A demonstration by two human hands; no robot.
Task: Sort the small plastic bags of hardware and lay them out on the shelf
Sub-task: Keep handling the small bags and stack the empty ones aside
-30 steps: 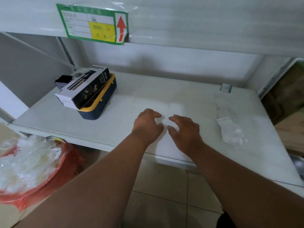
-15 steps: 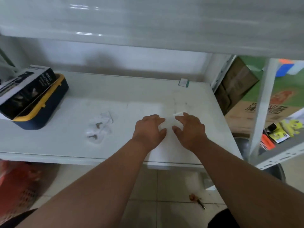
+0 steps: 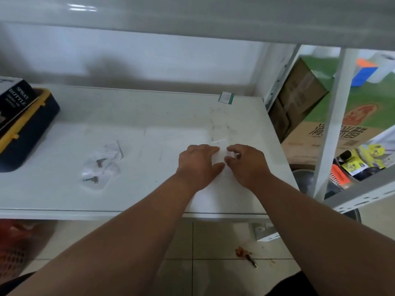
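On the right part of the white shelf (image 3: 149, 116), my left hand (image 3: 197, 165) and my right hand (image 3: 248, 165) meet over a small clear plastic bag (image 3: 220, 149). Both hands have curled fingers and pinch the bag between them; most of it is hidden under the fingers, and only its pale top edge shows. Two more clear bags of hardware (image 3: 102, 165), each with small metal parts inside, lie flat on the shelf to the left, apart from my hands.
A navy and yellow case (image 3: 27, 133) with a spray-bottle box (image 3: 12, 101) on top stands at the shelf's left end. A small green-edged label (image 3: 226, 97) sits at the back right. Cardboard boxes (image 3: 299, 92) and a second rack (image 3: 333, 124) stand to the right.
Both hands have shifted right along the shelf and closed on a bag there. Two bags now lie where the hands were. In the last half second the hands barely moved.
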